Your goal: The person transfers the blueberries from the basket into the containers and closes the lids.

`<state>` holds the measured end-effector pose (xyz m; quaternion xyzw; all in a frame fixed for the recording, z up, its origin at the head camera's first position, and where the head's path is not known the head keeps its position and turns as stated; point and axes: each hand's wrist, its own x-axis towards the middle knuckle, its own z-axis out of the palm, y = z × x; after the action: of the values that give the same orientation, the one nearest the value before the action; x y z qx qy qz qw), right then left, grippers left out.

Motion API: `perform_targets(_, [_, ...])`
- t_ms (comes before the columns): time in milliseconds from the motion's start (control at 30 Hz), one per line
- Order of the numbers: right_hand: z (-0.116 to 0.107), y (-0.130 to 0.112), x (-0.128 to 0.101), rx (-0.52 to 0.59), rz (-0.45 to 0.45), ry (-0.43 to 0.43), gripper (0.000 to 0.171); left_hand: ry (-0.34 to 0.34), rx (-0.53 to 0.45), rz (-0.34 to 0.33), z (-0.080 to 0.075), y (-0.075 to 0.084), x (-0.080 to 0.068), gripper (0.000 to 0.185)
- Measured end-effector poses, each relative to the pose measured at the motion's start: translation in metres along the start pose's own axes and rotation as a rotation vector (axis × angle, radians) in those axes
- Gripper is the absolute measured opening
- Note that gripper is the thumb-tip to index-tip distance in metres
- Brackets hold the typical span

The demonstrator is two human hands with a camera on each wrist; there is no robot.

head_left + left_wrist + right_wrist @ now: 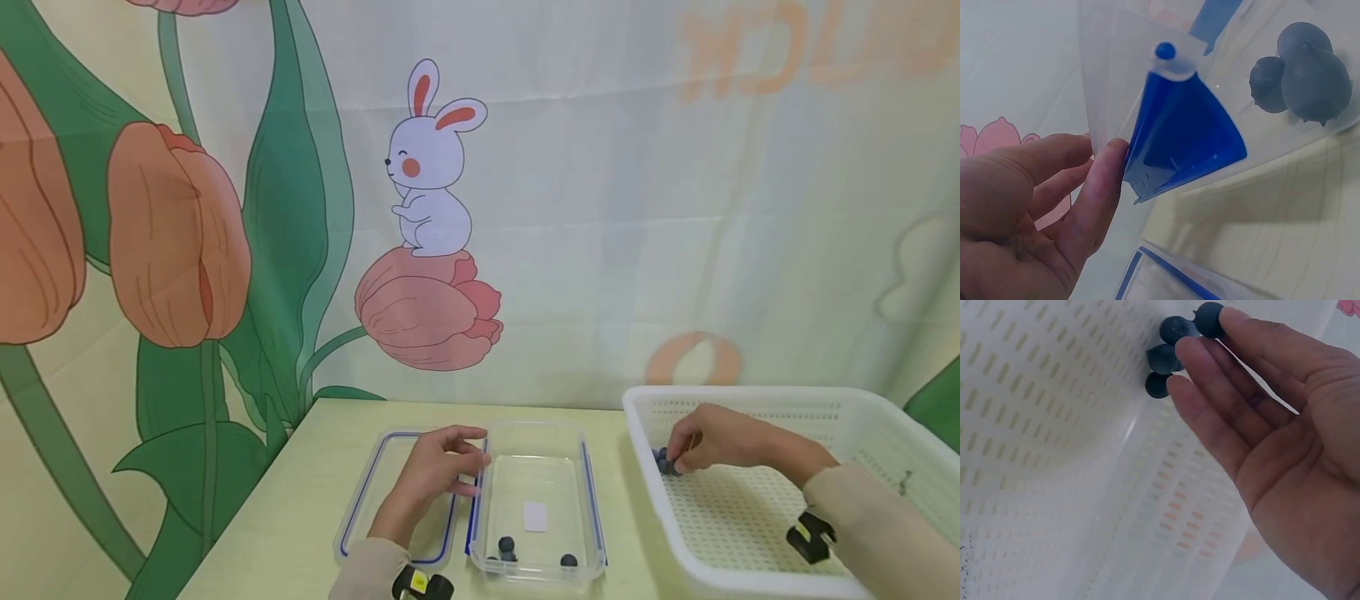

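Note:
A clear plastic container (537, 450) with blue latches stands on the table and holds three blueberries (507, 546) near its front wall. My left hand (467, 463) rests beside it, its straight fingers (1100, 187) touching the left wall next to a blue latch (1179, 137). The berries (1302, 69) show through the clear wall in the left wrist view. My right hand (677, 457) reaches into a white perforated basket (750, 517). Its extended fingertips (1194, 359) touch a small cluster of blueberries (1169, 353) in the basket's far left corner.
The container's lid (375, 492), clear with a blue seal, lies flat under my left hand and wrist. A printed curtain with a rabbit and tulips hangs right behind the table. The pale green table's (300, 517) left edge runs diagonally near the lid.

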<state>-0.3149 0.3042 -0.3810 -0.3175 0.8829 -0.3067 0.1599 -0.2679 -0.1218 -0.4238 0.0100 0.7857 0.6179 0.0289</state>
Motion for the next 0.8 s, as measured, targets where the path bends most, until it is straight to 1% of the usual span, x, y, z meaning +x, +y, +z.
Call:
perform_targets(100, [-0.003, -0.005, -0.002, -0.001, 0.004, 0.042, 0.007, 0.004, 0.004, 0.000, 0.000, 0.000, 0.000, 0.041])
perform_targets(300, [-0.010, -0.020, -0.009, 0.026, 0.027, 0.120, 0.011, 0.003, 0.004, -0.001, 0.001, -0.001, 0.000, 0.042])
perform_targets(433, [-0.017, -0.033, -0.013, 0.010, 0.010, 0.192, 0.014, 0.003, 0.009, 0.003, 0.001, -0.001, 0.000, 0.042])
perform_targets(600, [-0.026, -0.055, -0.019, -0.018, -0.003, 0.292, 0.018, 0.004, 0.010, 0.010, 0.000, -0.002, 0.001, 0.043])
perform_targets(700, [-0.027, -0.067, -0.021, -0.031, -0.021, 0.338, 0.018, 0.002, 0.007, 0.006, 0.000, -0.002, 0.001, 0.043])
perform_targets(800, [-0.025, -0.078, -0.021, -0.026, -0.036, 0.366, 0.018, 0.000, 0.004, 0.004, 0.000, -0.002, 0.001, 0.043])
